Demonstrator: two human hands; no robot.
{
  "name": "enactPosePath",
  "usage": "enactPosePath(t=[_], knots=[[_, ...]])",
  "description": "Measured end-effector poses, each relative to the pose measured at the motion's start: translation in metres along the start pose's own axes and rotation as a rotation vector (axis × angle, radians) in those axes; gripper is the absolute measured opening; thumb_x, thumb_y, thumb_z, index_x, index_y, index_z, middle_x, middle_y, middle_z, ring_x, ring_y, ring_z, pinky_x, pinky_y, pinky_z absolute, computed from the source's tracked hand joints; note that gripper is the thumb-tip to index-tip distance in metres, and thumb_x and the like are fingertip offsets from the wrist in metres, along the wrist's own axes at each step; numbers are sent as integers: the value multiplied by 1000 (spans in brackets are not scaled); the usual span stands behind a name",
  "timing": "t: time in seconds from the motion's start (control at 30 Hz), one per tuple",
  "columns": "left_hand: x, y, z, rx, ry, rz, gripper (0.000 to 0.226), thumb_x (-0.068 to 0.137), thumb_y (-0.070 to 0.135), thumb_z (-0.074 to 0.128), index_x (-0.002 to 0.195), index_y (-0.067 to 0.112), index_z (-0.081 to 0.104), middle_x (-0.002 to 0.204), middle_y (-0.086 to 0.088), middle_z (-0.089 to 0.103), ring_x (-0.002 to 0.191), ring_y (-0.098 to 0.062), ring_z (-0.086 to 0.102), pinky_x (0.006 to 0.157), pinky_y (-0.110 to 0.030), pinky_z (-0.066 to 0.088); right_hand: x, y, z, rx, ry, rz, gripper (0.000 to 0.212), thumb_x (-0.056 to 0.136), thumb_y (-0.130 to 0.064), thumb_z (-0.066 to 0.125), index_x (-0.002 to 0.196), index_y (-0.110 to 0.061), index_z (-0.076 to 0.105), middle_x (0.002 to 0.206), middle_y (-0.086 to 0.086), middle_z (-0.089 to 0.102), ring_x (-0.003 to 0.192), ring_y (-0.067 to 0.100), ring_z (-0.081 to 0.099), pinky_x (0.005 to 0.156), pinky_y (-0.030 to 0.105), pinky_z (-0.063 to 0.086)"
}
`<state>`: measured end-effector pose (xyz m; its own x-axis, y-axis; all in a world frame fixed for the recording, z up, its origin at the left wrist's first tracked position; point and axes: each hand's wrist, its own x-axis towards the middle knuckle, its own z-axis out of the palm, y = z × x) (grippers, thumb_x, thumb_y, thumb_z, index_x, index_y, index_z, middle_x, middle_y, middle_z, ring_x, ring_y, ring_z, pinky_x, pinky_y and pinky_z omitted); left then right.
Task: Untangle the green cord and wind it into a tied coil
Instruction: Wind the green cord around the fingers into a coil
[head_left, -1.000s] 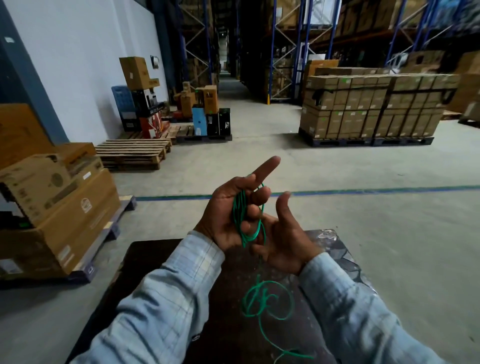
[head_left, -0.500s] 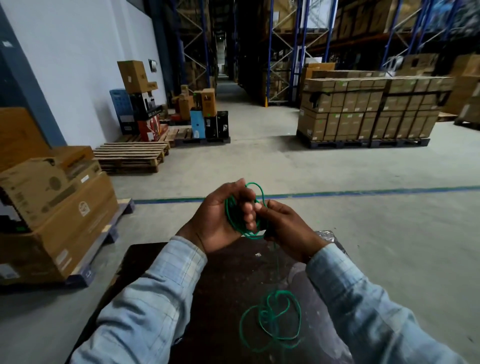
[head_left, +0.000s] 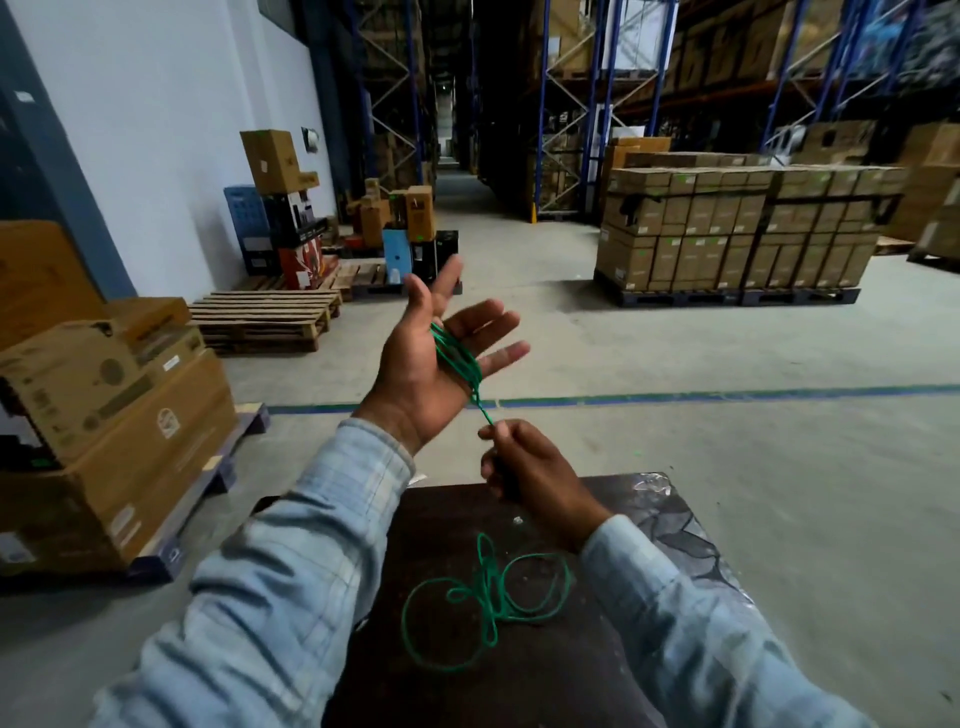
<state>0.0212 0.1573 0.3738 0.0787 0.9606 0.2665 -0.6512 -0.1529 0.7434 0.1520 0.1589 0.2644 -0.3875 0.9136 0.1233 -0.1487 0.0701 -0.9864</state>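
Note:
A thin green cord (head_left: 457, 358) runs as several wound strands across the palm of my left hand (head_left: 421, 374), which is raised with its fingers spread straight. From the palm's lower edge the cord goes down to my right hand (head_left: 524, 467), which pinches it between thumb and fingertips just below. The rest of the cord (head_left: 488, 597) lies in loose tangled loops on the dark table (head_left: 441, 519) under my forearms.
Stacked cardboard boxes on a pallet (head_left: 104, 415) stand close on the left. Empty wooden pallets (head_left: 265, 317) lie beyond them. A large block of boxes on pallets (head_left: 737, 228) sits at the back right, with blue racking behind.
My left hand has risen and opened its fingers, with the wound strands across its palm. My right hand has dropped away below it, pulling the cord taut. The loops on the table have shifted.

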Motion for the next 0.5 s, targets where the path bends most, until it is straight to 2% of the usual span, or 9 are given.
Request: enactPosePath(t=[0.07, 0.17, 0.23, 0.3, 0.4, 0.47, 0.5], knots=[[12, 5, -4, 186, 39, 63, 58, 97, 65, 19, 145, 39, 37, 95, -7, 76, 109, -26, 69, 101, -65, 37, -8, 13, -2, -133, -22, -63, 22, 100, -21, 48, 111, -3, 56, 66, 5, 55, 54, 10, 48, 53, 22, 39], [23, 2, -23, 572, 98, 130, 58, 98, 62, 12, 149, 40, 30, 111, -5, 74, 116, -11, 63, 103, -54, 31, -17, 24, -7, -215, -83, -89, 22, 97, -10, 53, 119, -10, 58, 64, 3, 45, 55, 13, 43, 51, 20, 36], [27, -7, -41, 871, 128, 180, 59, 101, 57, 14, 151, 30, 31, 109, -3, 75, 123, -4, 57, 114, -48, 29, -20, 28, -13, -304, -113, -113, 28, 97, -12, 54, 123, -19, 58, 64, -3, 46, 59, 16, 41, 53, 24, 36], [26, -24, -58, 1147, 87, 156, 65, 99, 60, 19, 149, 24, 38, 104, 2, 76, 128, 2, 48, 120, -41, 24, -22, 28, -21, -434, -162, -151, 29, 97, -16, 54, 124, -26, 57, 65, -10, 47, 60, 10, 42, 56, 24, 39], [6, -54, -74, 1366, -79, -63, 79, 89, 74, 25, 136, 19, 57, 91, 3, 78, 118, 0, 57, 114, -40, 35, -20, 22, -32, -590, -157, -273, 27, 97, -19, 51, 112, -40, 58, 77, -8, 52, 63, 4, 48, 62, 27, 47], [-13, -70, -75, 1389, -151, -238, 91, 82, 83, 24, 105, 11, 74, 70, -1, 75, 99, -13, 70, 104, -42, 45, -12, 19, -41, -747, -35, -421, 25, 94, -21, 52, 101, -44, 58, 87, -6, 57, 74, 2, 55, 70, 26, 49], [-22, -74, -71, 1331, -154, -318, 93, 82, 83, 22, 85, 7, 75, 58, -3, 71, 88, -20, 72, 99, -41, 49, -9, 17, -44, -801, 23, -465, 20, 92, -22, 53, 96, -41, 59, 87, -3, 58, 77, 5, 56, 72, 27, 48]])
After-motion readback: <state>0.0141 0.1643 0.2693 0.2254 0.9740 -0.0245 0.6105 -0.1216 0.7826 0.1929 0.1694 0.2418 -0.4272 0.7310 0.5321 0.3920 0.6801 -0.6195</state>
